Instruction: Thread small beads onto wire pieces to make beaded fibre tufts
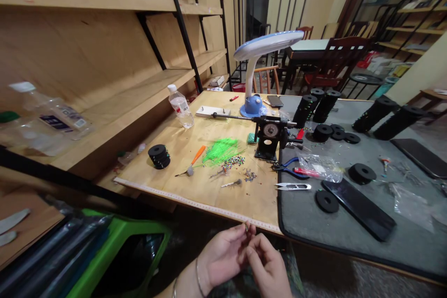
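My left hand (223, 255) and my right hand (268, 267) meet below the front edge of the wooden table (195, 195). The left hand's fingers pinch a tiny item (246, 227) that is too small to name. The right hand's fingers are curled and touch the left fingertips. On the table beyond lie a bunch of green strands (220, 150), a scatter of small beads (233, 163), an orange-handled tool (193, 160) and a black winding device (268, 137).
A grey mat (349, 228) carries black spools (361, 173), black cylinders (375, 112), blue-handled pliers (288, 166), thread snips (292, 186), plastic bags and a dark slab (359, 207). A blue-and-white desk lamp (256, 74), a water bottle (179, 104), wooden shelves at left, a green stool (122, 251).
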{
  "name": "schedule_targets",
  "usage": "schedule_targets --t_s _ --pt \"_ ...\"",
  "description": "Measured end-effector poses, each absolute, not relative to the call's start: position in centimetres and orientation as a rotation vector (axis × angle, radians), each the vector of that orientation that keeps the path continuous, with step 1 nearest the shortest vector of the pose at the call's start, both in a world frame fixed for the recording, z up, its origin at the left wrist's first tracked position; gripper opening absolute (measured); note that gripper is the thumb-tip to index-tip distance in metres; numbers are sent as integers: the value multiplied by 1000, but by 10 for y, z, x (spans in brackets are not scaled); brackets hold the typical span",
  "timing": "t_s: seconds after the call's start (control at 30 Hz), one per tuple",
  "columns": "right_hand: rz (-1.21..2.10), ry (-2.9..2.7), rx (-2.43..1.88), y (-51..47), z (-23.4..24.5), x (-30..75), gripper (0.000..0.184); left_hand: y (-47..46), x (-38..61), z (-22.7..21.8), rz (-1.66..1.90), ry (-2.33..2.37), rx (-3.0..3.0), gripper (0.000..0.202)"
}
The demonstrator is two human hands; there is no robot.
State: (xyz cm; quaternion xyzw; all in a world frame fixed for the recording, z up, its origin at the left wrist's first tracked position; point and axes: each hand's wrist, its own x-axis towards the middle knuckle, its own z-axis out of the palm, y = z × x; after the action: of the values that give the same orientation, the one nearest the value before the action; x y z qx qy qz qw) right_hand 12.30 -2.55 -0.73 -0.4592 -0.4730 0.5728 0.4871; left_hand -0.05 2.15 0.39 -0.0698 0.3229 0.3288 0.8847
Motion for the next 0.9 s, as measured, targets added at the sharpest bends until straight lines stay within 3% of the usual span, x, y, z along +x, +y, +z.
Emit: schedule_targets --t_s 0.9 --pt "1391 -1163 -1154 -24 -10 122 33 20 -1 2 711 674 -98 6"
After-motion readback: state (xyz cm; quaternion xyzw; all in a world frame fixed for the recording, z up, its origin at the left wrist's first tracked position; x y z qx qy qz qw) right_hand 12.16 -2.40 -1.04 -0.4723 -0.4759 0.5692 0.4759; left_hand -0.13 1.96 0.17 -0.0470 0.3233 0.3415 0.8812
